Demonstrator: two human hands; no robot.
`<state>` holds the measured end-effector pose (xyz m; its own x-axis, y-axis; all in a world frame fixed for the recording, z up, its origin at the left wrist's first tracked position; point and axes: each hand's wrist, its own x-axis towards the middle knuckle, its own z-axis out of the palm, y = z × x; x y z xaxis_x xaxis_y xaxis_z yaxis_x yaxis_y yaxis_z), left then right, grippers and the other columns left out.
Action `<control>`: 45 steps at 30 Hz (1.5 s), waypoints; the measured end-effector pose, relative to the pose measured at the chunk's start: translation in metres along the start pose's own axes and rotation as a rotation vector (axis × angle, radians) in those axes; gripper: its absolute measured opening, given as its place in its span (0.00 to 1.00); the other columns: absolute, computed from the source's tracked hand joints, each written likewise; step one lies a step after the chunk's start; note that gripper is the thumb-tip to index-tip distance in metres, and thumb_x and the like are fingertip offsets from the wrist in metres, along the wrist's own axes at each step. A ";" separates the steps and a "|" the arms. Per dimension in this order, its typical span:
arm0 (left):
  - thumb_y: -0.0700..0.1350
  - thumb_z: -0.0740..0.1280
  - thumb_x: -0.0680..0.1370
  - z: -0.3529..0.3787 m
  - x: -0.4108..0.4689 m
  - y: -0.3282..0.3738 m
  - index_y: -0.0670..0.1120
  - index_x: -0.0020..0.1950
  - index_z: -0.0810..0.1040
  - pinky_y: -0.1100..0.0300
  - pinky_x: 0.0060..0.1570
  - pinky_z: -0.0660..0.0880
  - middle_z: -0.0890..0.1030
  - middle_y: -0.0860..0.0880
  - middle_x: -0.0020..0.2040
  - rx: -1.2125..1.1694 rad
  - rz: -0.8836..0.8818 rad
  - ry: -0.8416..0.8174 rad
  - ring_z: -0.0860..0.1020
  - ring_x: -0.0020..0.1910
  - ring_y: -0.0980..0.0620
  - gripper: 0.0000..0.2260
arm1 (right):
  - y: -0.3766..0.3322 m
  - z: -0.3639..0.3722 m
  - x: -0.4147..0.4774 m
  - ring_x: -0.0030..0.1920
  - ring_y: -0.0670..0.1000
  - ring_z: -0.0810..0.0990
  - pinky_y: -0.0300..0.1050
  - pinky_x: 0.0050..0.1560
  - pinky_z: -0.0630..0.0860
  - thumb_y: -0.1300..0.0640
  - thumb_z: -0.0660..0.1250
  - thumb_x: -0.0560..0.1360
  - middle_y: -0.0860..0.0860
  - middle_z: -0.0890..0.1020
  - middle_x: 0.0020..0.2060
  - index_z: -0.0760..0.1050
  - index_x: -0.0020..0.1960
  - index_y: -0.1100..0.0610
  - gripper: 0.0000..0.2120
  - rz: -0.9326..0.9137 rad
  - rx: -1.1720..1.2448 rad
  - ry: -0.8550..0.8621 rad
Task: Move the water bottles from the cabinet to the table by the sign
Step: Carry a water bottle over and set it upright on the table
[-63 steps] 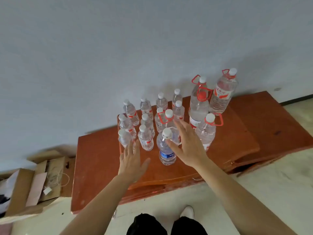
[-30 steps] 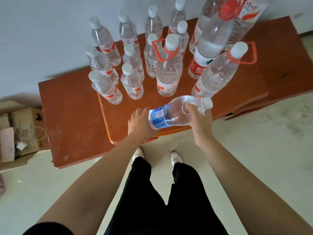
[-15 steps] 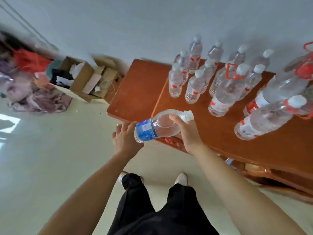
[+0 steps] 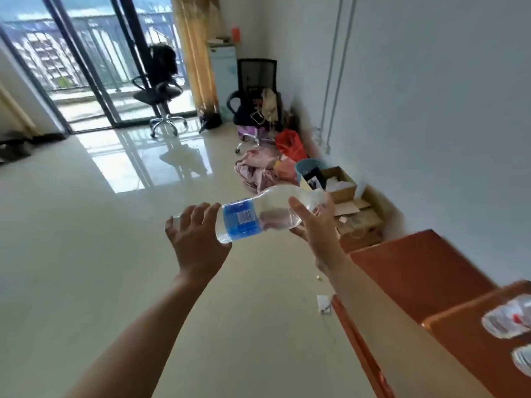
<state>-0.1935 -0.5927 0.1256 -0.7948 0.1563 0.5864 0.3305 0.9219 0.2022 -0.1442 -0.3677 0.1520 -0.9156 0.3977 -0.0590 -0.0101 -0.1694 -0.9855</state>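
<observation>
A clear water bottle with a blue label (image 4: 244, 218) lies sideways in the air between both hands, above the floor. My left hand (image 4: 195, 239) cups its base end, fingers curled around it. My right hand (image 4: 316, 222) grips its neck end, and the cap is hidden behind that hand. The red-brown wooden cabinet top (image 4: 416, 271) sits at the lower right. Blurred parts of two other bottles (image 4: 508, 317) show at the right edge on it.
Glossy tiled floor (image 4: 86, 239) stretches ahead to a glass balcony door. Open cardboard boxes (image 4: 342, 188), a blue bin (image 4: 309, 168), cloth and red bags lie along the right wall. Two office chairs (image 4: 161, 90) stand at the far end.
The view has swung left, away from the cabinet and into the room. Both hands carried the blue-label bottle along, still sideways; most other bottles have left the view.
</observation>
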 end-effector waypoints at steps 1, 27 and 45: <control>0.47 0.81 0.58 -0.020 0.005 -0.038 0.48 0.61 0.80 0.38 0.63 0.65 0.81 0.48 0.57 0.031 -0.018 0.041 0.77 0.60 0.41 0.31 | -0.005 0.043 -0.003 0.78 0.54 0.63 0.59 0.71 0.73 0.30 0.79 0.63 0.50 0.58 0.80 0.47 0.82 0.42 0.60 -0.046 -0.053 -0.023; 0.53 0.82 0.64 -0.249 0.027 -0.766 0.49 0.73 0.69 0.31 0.58 0.70 0.79 0.43 0.64 0.744 -0.601 0.035 0.77 0.63 0.37 0.41 | 0.097 0.907 -0.018 0.58 0.46 0.78 0.51 0.44 0.85 0.48 0.78 0.65 0.40 0.66 0.63 0.47 0.78 0.39 0.52 -0.131 0.013 -1.032; 0.54 0.83 0.64 -0.381 -0.015 -1.209 0.48 0.73 0.74 0.31 0.56 0.73 0.80 0.45 0.64 0.831 -0.935 0.124 0.78 0.62 0.39 0.40 | 0.187 1.436 -0.141 0.55 0.49 0.83 0.42 0.41 0.83 0.55 0.80 0.71 0.40 0.72 0.59 0.52 0.71 0.37 0.44 -0.049 -0.008 -1.414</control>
<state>-0.3870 -1.8452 0.1712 -0.4837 -0.6690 0.5643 -0.7882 0.6133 0.0514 -0.5944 -1.7504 0.2044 -0.5385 -0.8238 0.1772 -0.0554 -0.1752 -0.9830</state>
